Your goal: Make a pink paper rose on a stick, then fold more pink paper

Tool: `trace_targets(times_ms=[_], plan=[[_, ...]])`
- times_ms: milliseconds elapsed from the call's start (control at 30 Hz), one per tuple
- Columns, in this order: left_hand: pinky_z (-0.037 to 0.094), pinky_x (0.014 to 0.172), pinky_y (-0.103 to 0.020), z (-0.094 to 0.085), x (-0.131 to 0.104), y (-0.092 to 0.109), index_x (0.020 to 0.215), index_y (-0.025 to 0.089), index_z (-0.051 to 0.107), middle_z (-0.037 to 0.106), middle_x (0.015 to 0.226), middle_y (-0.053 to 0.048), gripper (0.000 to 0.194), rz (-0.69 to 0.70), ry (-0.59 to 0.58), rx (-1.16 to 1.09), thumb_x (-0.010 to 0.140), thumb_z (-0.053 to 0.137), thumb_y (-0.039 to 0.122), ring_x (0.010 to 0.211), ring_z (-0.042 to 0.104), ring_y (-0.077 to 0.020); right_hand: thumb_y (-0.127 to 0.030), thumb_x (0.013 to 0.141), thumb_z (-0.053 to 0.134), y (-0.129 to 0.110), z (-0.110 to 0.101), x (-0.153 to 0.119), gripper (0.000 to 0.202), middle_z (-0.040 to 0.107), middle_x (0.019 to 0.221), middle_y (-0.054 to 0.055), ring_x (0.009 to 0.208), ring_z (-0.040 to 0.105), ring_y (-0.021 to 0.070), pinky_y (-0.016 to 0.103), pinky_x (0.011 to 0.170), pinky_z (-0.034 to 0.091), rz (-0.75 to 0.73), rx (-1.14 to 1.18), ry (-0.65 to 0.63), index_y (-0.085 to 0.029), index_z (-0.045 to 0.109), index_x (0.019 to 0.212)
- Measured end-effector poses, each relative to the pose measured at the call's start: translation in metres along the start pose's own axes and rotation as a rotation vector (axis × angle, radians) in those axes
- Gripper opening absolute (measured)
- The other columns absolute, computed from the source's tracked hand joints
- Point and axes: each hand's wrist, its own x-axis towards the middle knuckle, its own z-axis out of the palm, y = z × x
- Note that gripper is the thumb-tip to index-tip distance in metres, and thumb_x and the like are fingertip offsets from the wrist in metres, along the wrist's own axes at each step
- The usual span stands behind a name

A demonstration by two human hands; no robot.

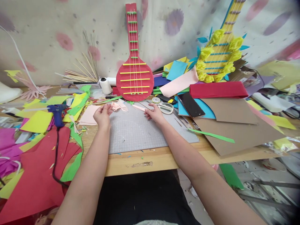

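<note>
My left hand (pixel 103 115) is closed in a pinch over the left part of the grey cutting mat (pixel 136 134). At its fingertips is a gathered piece of pale pink crepe paper (pixel 115 106), with a flatter pink scrap (pixel 122 105) beside it. My right hand (pixel 155 114) is above the mat's right half, its fingers curled around the end of a narrow pale pink paper strip (pixel 138 107). Scissors (pixel 166 108) with light handles lie just behind my right hand. Pink paper sheets (pixel 89 115) lie left of the mat.
A red paper lute (pixel 134 79) stands at the back; a yellow flowered one (pixel 217 59) leans right. A blue glue gun (pixel 57 114) stands left among paper scraps. A phone (pixel 191 105) and brown cardboard (pixel 241 131) lie right. Bamboo sticks (pixel 82 75) and white thread (pixel 106 86) are behind.
</note>
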Motion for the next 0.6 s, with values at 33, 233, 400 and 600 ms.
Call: trace_targets(times_ms=[33,233,400,600], plan=[[0.052,0.065,-0.024,-0.002,0.003,0.0,0.082,0.014,0.06,0.068,0.09,-0.01,0.013,0.019,0.017,0.013,0.076,0.057,0.024,0.079,0.067,-0.0159,-0.022,0.077,0.056,0.002,-0.001,-0.001,0.04,0.058,0.059,-0.004,0.045,0.049,0.0077,0.019,0.043,0.041,-0.022,-0.053,-0.013,-0.018,0.043,0.115],[0.05,0.076,-0.029,-0.019,0.016,0.005,0.092,0.016,0.059,0.066,0.095,-0.008,0.018,0.199,0.062,0.249,0.076,0.053,0.021,0.083,0.064,-0.0157,-0.03,0.078,0.051,0.013,-0.001,-0.005,0.015,0.051,0.051,-0.005,0.049,0.047,0.0088,0.021,0.051,0.034,-0.245,-0.421,-0.051,-0.02,0.059,0.085],[0.028,0.1,-0.049,-0.048,0.029,0.012,0.077,0.017,0.059,0.06,0.102,-0.013,0.01,0.364,0.037,0.866,0.067,0.061,0.019,0.118,0.041,-0.0314,-0.034,0.079,0.049,0.016,-0.002,-0.004,0.019,0.051,0.053,-0.004,0.053,0.048,0.0103,0.022,0.055,0.033,-0.29,-0.47,-0.085,-0.019,0.06,0.078],[0.022,0.096,-0.057,-0.073,0.048,0.002,0.066,0.019,0.053,0.056,0.106,-0.017,0.025,0.235,0.021,1.008,0.053,0.073,0.025,0.12,0.031,-0.0393,-0.036,0.079,0.05,0.015,-0.002,-0.006,0.02,0.052,0.053,-0.004,0.053,0.048,0.0103,0.022,0.057,0.033,-0.303,-0.486,-0.101,-0.019,0.058,0.075]])
